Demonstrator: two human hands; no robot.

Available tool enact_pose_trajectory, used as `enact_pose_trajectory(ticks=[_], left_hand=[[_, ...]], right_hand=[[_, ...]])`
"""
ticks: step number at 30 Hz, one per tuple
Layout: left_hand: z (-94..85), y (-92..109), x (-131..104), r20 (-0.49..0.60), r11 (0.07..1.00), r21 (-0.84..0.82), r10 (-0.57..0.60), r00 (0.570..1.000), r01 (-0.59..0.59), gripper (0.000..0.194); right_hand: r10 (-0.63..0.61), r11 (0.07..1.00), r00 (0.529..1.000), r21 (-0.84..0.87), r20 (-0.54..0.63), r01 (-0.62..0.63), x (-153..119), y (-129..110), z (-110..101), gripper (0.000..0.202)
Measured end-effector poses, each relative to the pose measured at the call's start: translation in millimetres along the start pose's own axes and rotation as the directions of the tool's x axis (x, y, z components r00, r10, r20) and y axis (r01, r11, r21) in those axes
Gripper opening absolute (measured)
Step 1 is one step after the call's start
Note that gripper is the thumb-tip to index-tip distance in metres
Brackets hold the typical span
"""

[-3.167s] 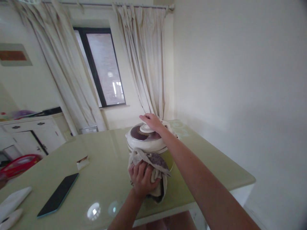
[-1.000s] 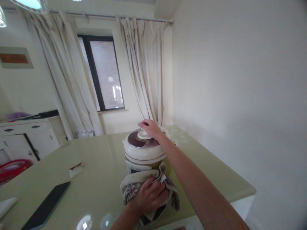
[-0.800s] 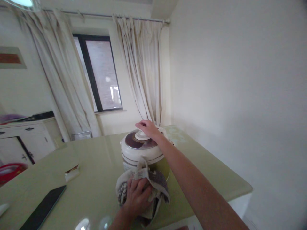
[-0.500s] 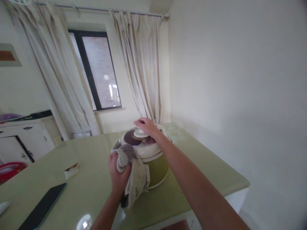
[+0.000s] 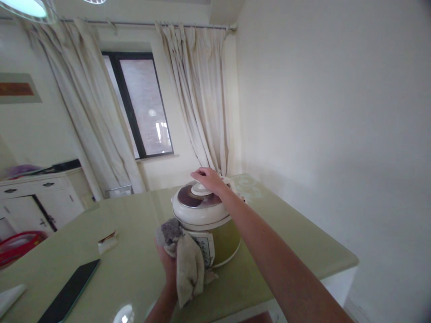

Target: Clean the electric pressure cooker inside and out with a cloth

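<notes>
A round electric cooker (image 5: 220, 244) with a white rim, a shiny greenish body and a control panel (image 5: 206, 246) stands on the pale green table (image 5: 134, 224). Its lid (image 5: 190, 196) has a dark see-through part and a white knob (image 5: 201, 188) on top. My right hand (image 5: 209, 179) is closed over the knob, fingers curled downward. At the cooker's front left, my left hand (image 5: 167, 260) grips a bunched grey and cream cloth (image 5: 189, 264). The cloth hangs down beside the panel and hides part of the left fingers.
A dark flat tablet-like slab (image 5: 70, 291) and a small white packet (image 5: 107, 242) lie on the table's left. A white object (image 5: 10, 298) sits at the left edge. A wall (image 5: 319, 134) runs along the right; curtains (image 5: 205, 98) hang behind.
My left hand has drawn the cloth down and away from the cooker's rim, uncovering more of the panel. My right hand stays on the knob. The view has tilted slightly up.
</notes>
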State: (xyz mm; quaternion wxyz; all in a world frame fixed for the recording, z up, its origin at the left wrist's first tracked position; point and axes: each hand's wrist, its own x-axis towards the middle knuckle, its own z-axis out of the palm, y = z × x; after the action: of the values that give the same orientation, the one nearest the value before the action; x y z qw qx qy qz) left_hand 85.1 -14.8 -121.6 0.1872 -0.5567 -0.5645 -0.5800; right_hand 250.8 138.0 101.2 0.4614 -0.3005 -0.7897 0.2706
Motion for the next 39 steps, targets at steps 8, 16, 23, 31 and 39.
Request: enact_pose_trajectory(ticks=[8, 16, 23, 31, 39], left_hand=[[3.4, 114, 16, 0.101, 0.795, 0.171, 0.573, 0.813, -0.582, 0.028], [-3.1, 96, 24, 0.153, 0.617, 0.044, 0.773, 0.616, -0.786, 0.014], [-14.2, 40, 42, -0.061, 0.901, 0.069, 0.433, 0.899, -0.429, 0.024], [0.5, -8, 69, 0.071, 0.934, -0.206, -0.285, 0.956, 0.293, 0.034], [6.2, 8, 203, 0.476, 0.966, -0.183, -0.077, 0.876, 0.184, 0.043]], right_hand=[[-0.03, 0.999, 0.999, 0.014, 0.015, 0.03, 1, 4, 1, 0.029], [-0.011, 1.0, 1.0, 0.018, 0.012, 0.01, -1, 2, 1, 0.027], [-0.018, 1.0, 1.0, -0.013, -0.001, 0.018, -3, 0, 0, 0.028], [0.028, 0.996, 1.0, -0.082, -0.007, -0.029, -2, -1, -1, 0.032], [0.048, 0.999, 0.999, 0.013, 0.017, -0.048, 7, 4, 0, 0.072]])
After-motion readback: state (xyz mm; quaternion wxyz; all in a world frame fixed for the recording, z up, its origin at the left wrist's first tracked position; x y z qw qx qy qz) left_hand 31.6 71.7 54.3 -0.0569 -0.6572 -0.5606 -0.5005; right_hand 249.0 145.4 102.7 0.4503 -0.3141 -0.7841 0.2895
